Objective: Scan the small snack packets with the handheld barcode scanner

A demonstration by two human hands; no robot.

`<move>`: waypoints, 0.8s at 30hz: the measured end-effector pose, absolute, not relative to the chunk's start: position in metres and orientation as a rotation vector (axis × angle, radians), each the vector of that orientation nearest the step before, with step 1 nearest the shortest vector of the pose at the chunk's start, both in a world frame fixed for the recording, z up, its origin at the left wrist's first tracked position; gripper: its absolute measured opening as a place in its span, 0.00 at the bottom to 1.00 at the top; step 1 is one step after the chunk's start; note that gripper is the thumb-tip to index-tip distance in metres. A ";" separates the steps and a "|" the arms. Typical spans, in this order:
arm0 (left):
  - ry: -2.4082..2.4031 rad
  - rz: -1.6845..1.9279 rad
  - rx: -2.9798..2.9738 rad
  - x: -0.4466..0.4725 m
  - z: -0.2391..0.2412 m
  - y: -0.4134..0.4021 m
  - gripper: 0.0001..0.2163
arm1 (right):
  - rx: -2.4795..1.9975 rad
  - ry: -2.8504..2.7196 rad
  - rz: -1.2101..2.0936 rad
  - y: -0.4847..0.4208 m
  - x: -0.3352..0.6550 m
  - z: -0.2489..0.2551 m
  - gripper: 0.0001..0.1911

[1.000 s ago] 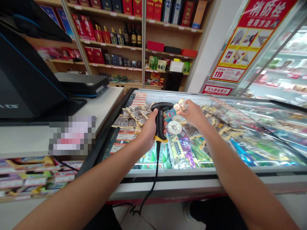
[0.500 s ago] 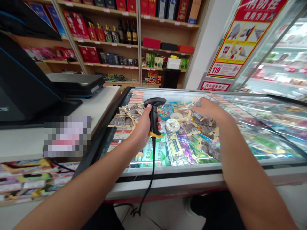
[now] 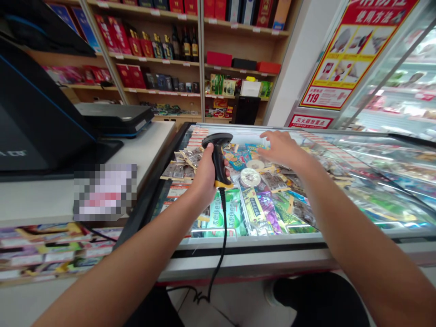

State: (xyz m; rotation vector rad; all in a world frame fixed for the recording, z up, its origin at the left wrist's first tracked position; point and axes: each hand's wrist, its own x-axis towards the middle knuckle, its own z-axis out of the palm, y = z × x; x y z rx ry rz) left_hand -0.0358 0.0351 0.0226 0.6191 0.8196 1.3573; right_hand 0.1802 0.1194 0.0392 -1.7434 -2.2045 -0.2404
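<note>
Standing at the left is a black terminal (image 3: pixel 37 113), with a flat dark device (image 3: pixel 114 116) beside it on a pale counter (image 3: pixel 150 156); nearer lies a pixelated object (image 3: pixel 105 193). Farther right, brown packets (image 3: pixel 179 169) lie spread on a glass-topped case (image 3: pixel 262 249). Next, the left hand (image 3: pixel 204 176) is wrapped around the handle of a black scanner (image 3: pixel 218 165), above the left part of the case. The handle's long axis is nearly upright, leaning slightly left toward the top; the head is uppermost, its length running left to right with the right end slightly higher. Which way the scanning window faces cannot be told. From the yellow-edged base a black cable (image 3: pixel 225 222) drops toward the near side. Green packs (image 3: pixel 226 213) show near the front edge, with a round silvery-topped container (image 3: pixel 250 177) to their far right. The right hand (image 3: pixel 281 147) is open, fingers parted and pointing left, just beside blue packets (image 3: pixel 238 159); contact cannot be told.
</note>
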 end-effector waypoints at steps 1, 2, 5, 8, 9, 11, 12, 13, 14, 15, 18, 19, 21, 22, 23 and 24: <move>0.809 1.393 0.597 -0.038 0.025 0.036 0.19 | -1.678 -2.285 -0.193 0.131 0.170 0.037 0.28; 0.798 1.425 0.575 -0.039 0.027 0.036 0.19 | -1.627 -2.362 -0.140 0.144 0.159 0.033 0.27; 0.784 1.500 0.524 -0.044 0.030 0.037 0.20 | -1.535 -2.473 -0.003 0.184 0.132 0.016 0.29; 0.797 1.552 0.494 -0.047 0.029 0.039 0.19 | -1.500 -2.476 0.178 0.214 0.112 -0.002 0.31; 0.807 1.556 0.483 -0.047 0.028 0.040 0.19 | -1.500 -2.466 0.230 0.220 0.107 -0.006 0.30; 0.820 1.549 0.474 -0.047 0.025 0.040 0.18 | -1.518 -2.437 0.305 0.226 0.100 -0.013 0.24; 0.823 1.542 0.477 -0.046 0.024 0.041 0.18 | -1.535 -2.414 0.328 0.227 0.098 -0.014 0.20; 0.824 1.535 0.485 -0.046 0.022 0.041 0.18 | -1.554 -2.382 0.359 0.227 0.097 -0.014 0.17; 0.826 1.528 0.495 -0.045 0.021 0.041 0.18 | -1.573 -2.341 0.393 0.226 0.097 -0.013 0.14; 0.831 1.522 0.501 -0.045 0.021 0.041 0.18 | -1.587 -2.293 0.430 0.224 0.098 -0.011 0.12; 0.838 1.505 0.498 -0.044 0.020 0.041 0.18 | -1.581 -2.155 0.551 0.210 0.103 0.000 0.10; 0.832 1.499 0.494 -0.044 0.021 0.041 0.18 | -1.530 -2.071 0.665 0.202 0.105 0.005 0.10; 0.810 1.486 0.496 -0.044 0.023 0.040 0.18 | -1.319 -1.768 1.028 0.181 0.111 0.016 0.10; 0.799 1.479 0.505 -0.045 0.024 0.039 0.19 | -1.175 -1.547 1.225 0.168 0.114 0.021 0.10; 0.791 1.473 0.520 -0.045 0.025 0.039 0.19 | -1.046 -1.336 1.370 0.155 0.117 0.025 0.10; 0.785 1.472 0.543 -0.045 0.026 0.038 0.19 | -0.955 -1.175 1.454 0.142 0.120 0.029 0.10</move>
